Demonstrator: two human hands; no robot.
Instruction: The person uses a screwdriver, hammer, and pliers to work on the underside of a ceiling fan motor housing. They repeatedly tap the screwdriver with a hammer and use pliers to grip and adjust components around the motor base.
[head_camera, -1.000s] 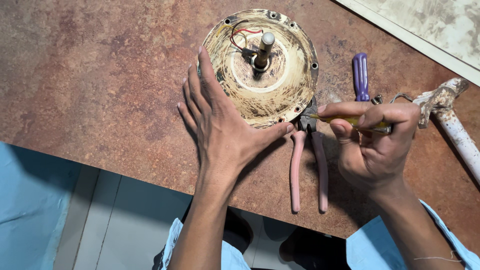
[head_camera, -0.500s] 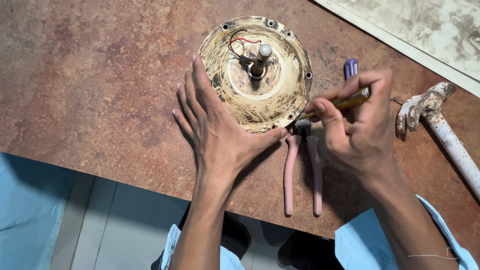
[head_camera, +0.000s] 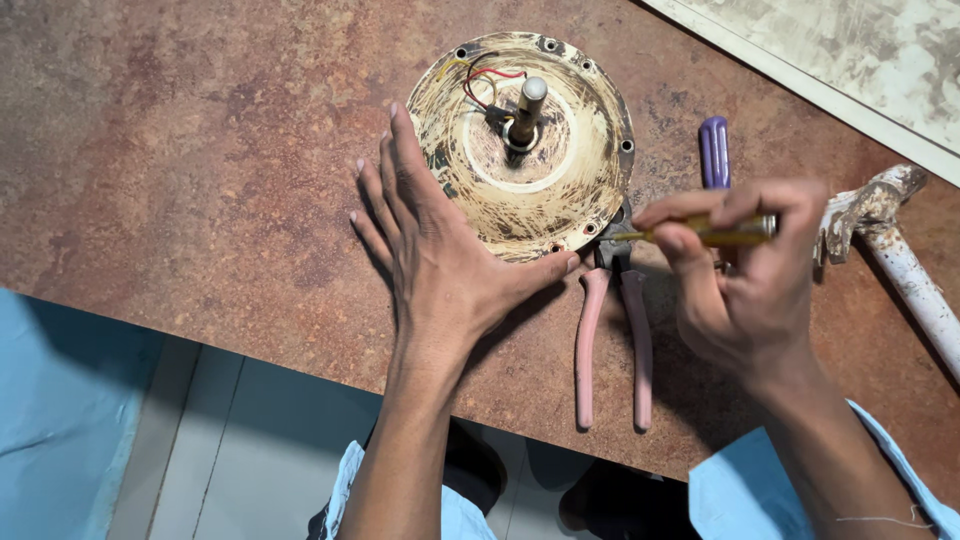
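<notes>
Pink-gripped pliers (head_camera: 612, 340) nearest, flat on the rust-brown tabletop (head_camera: 200, 150), handles toward the body, nose tucked under the lower right rim of the work.

Just beyond, left hand (head_camera: 440, 260) spread flat and gripping nothing: palm on the table, fingers laid up the left side of the round, paint-scuffed motor housing (head_camera: 545, 170), thumb pressed along its lower edge.

To the right, right hand (head_camera: 745, 270) closed around a slim yellow screwdriver (head_camera: 700, 236), held nearly level, tip at the housing's lower right rim beside a screw hole and right above the pliers' nose. Cannot tell whether seated in a screw head.

Likely trouble, judged from this:
- Blade skating off the rim under push, straight toward the left thumb lying close along the same edge.
- Housing braced from one side only, so apt to turn or slide away to the right on the smooth top.
- Tip catching the pliers' nose underneath and jumping.
- Low, almost level angle giving poor bite, chewing a screw slot rather than turning it.

Farther up, steel shaft (head_camera: 527, 105) standing at the centre with red and yellow wires (head_camera: 480, 85) looped beside it, exposed to a snag or a nick. Beyond the right hand, a purple tool handle (head_camera: 714, 150) and a paint-crusted white pipe (head_camera: 900, 260), well clear of the blade.
</notes>
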